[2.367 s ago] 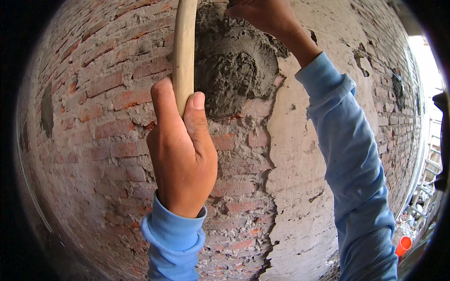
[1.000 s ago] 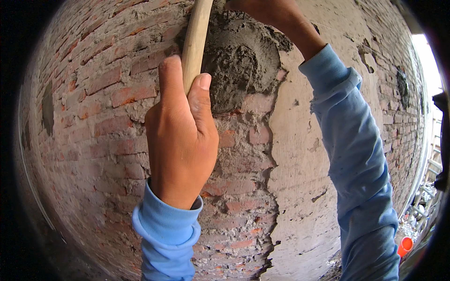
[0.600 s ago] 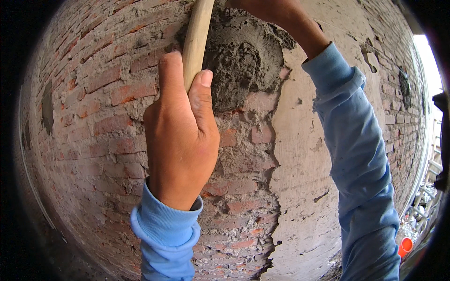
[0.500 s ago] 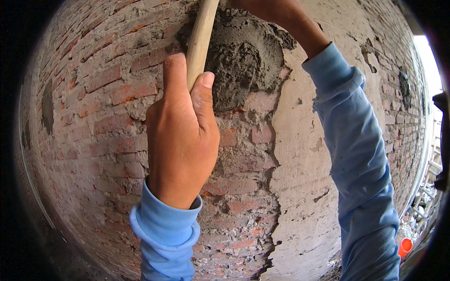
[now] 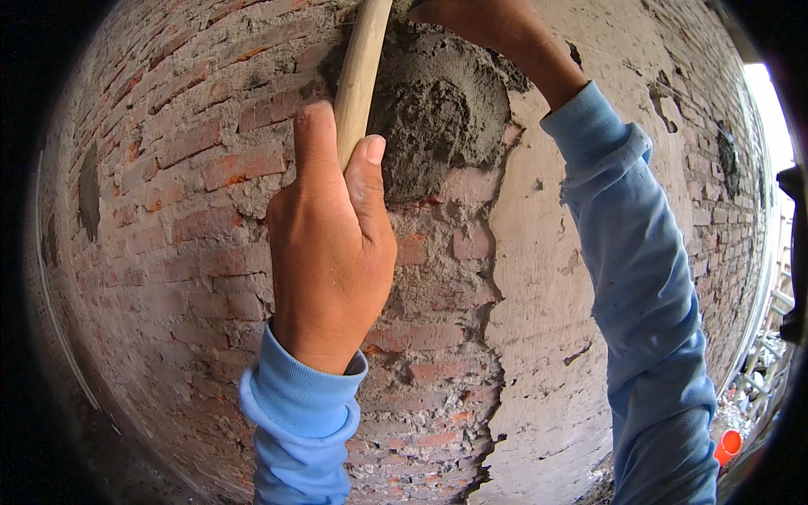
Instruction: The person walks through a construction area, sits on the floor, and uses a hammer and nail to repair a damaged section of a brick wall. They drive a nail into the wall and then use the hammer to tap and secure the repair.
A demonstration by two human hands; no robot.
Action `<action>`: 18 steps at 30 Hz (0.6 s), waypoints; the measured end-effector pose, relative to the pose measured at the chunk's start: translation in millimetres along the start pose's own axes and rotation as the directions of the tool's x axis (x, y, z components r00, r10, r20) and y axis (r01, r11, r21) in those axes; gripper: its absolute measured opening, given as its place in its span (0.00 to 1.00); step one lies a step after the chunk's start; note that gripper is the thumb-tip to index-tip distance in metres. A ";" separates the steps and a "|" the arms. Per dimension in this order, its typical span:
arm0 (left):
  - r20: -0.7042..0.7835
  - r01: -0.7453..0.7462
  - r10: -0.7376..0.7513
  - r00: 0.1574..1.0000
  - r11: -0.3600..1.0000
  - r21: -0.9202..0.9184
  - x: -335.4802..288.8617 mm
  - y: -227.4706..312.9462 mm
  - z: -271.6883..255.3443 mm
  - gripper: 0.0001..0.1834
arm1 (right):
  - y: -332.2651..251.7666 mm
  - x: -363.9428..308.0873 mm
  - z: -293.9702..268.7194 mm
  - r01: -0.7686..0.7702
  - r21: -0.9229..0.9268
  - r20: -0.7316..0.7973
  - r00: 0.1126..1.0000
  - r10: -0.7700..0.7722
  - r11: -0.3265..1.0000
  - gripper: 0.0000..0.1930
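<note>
My left hand (image 5: 332,244) is wrapped round the lower end of a pale wooden handle (image 5: 362,80), with the thumb along its right side. The handle tilts slightly right and runs out of the top of the view, so its far end is hidden. Just right of it, a thick, rough patch of wet grey mortar (image 5: 446,109) clings to the brick wall (image 5: 210,227). My right hand (image 5: 484,21) reaches over the upper part of that patch. Its fingers are mostly cut off by the top edge, and whatever they hold cannot be made out.
Smooth older plaster (image 5: 547,278) with a ragged, broken edge covers the wall right of the bricks. A small grey mortar smear (image 5: 87,194) marks the far left. At lower right, an orange-red bucket (image 5: 728,444) stands beside rubble (image 5: 745,400).
Both hands have shifted down a little in the view, the left one also slightly right. My left hand keeps its hold on the handle. The mortar patch looks much the same.
</note>
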State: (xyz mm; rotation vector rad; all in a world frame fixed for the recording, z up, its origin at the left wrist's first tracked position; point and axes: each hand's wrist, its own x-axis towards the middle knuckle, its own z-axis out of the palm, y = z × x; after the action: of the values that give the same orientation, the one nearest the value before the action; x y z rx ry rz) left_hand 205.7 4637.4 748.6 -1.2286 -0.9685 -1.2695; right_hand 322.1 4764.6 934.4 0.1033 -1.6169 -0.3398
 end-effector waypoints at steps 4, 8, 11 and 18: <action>0.021 -0.029 0.029 0.999 0.999 0.026 1.5 -2.4 -0.1 0.09 | 3.5 -0.6 2.7 0.052 -0.013 -0.003 0.999 -0.053 0.999 0.10; 0.029 -0.017 0.016 0.999 1.000 0.022 1.1 -2.9 0.2 0.09 | 8.4 1.9 4.5 0.059 -0.041 0.008 0.998 -0.058 0.997 0.11; 0.052 0.020 -0.021 0.998 1.000 0.011 1.0 -2.1 1.4 0.09 | 13.3 3.8 4.8 0.084 -0.095 0.036 0.996 -0.081 0.992 0.12; 0.055 -0.010 0.006 0.998 0.998 0.059 3.6 -1.2 -0.2 0.08 | 21.0 -1.3 -8.0 0.301 -0.049 0.039 0.953 -0.299 0.952 0.12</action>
State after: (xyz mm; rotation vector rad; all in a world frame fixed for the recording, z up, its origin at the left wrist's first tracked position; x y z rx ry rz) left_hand 204.9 4636.8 752.2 -1.2253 -1.0327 -1.1980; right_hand 333.0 4783.7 939.3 0.3060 -1.6223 -0.6221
